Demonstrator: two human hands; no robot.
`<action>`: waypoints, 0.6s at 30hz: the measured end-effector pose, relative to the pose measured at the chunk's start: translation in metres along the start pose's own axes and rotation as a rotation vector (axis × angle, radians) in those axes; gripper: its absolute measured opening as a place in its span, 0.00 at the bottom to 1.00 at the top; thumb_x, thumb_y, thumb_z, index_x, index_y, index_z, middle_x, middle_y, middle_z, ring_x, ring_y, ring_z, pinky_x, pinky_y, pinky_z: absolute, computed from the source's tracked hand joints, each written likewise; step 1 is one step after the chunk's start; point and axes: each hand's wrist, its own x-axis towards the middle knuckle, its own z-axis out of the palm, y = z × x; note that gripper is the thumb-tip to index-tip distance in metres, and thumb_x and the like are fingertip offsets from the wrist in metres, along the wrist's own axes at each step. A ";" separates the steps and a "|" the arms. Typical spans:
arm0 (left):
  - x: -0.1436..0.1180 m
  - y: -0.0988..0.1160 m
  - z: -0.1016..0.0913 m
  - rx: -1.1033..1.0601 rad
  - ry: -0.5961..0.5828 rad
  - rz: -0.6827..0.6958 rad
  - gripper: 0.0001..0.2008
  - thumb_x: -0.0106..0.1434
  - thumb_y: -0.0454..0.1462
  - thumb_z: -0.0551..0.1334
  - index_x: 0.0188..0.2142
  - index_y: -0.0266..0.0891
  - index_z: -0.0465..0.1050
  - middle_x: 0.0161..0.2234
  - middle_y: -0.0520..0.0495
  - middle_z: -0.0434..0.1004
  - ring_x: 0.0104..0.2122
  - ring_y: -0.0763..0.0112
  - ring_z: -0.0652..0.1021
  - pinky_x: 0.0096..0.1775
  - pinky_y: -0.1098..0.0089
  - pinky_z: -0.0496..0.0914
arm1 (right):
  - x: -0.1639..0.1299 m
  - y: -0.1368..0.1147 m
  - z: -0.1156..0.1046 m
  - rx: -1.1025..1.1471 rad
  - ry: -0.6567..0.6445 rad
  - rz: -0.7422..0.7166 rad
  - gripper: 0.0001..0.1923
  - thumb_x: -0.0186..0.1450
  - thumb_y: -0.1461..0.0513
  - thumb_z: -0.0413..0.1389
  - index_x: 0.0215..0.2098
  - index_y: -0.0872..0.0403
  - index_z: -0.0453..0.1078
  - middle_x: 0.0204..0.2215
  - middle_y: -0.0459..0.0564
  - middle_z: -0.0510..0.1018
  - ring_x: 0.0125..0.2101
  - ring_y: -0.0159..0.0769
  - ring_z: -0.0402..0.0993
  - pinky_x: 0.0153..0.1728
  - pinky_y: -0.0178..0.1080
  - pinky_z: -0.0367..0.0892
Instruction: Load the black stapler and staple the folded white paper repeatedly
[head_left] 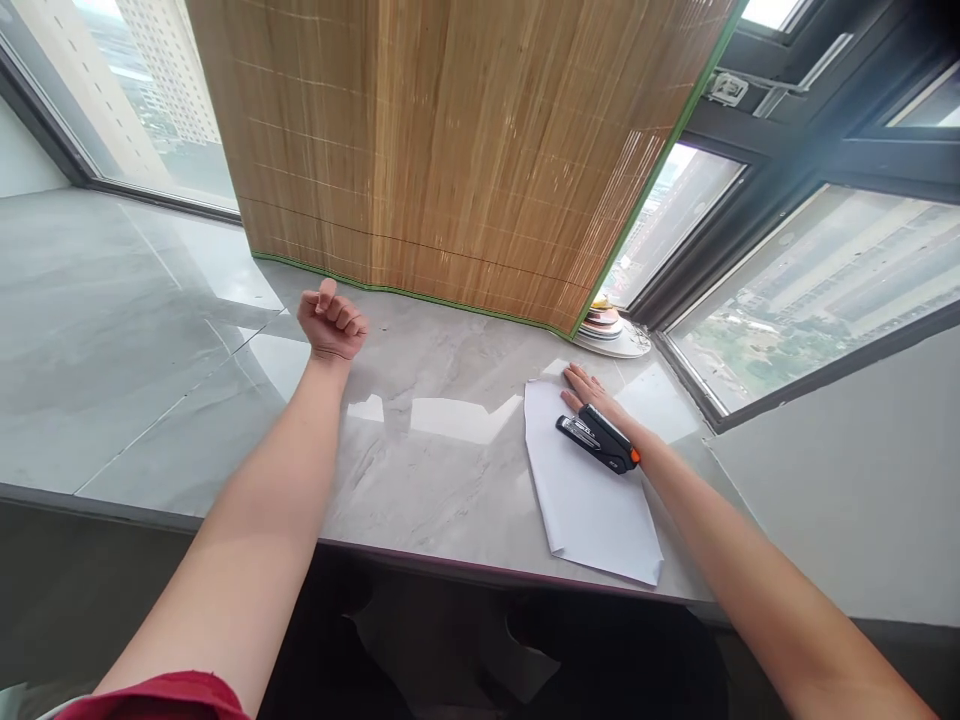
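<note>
My left hand (332, 322) hovers over the marble sill as a loose fist with nothing in it, close to the lower edge of the bamboo blind (450, 150). My right hand (596, 395) lies flat with fingers apart on the far end of a white sheet of paper (589, 500). A black stapler (598, 439) with an orange tip lies on the paper, right against this hand and wrist, partly covering it. The hand does not grip the stapler.
The grey marble sill (150, 340) stretches left; its front edge (420, 560) runs near me. A stack of small plates or coasters (609, 328) sits in the corner by the window. Dark window frames (787, 150) close the right side.
</note>
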 end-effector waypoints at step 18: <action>0.022 -0.002 -0.025 -0.435 -0.121 0.137 0.28 0.79 0.50 0.53 0.23 0.42 0.53 0.23 0.58 0.27 0.20 0.73 0.38 0.20 0.70 0.36 | 0.125 -0.284 0.053 0.061 -0.077 -0.221 0.35 0.83 0.52 0.45 0.81 0.60 0.49 0.81 0.65 0.44 0.81 0.56 0.41 0.77 0.66 0.38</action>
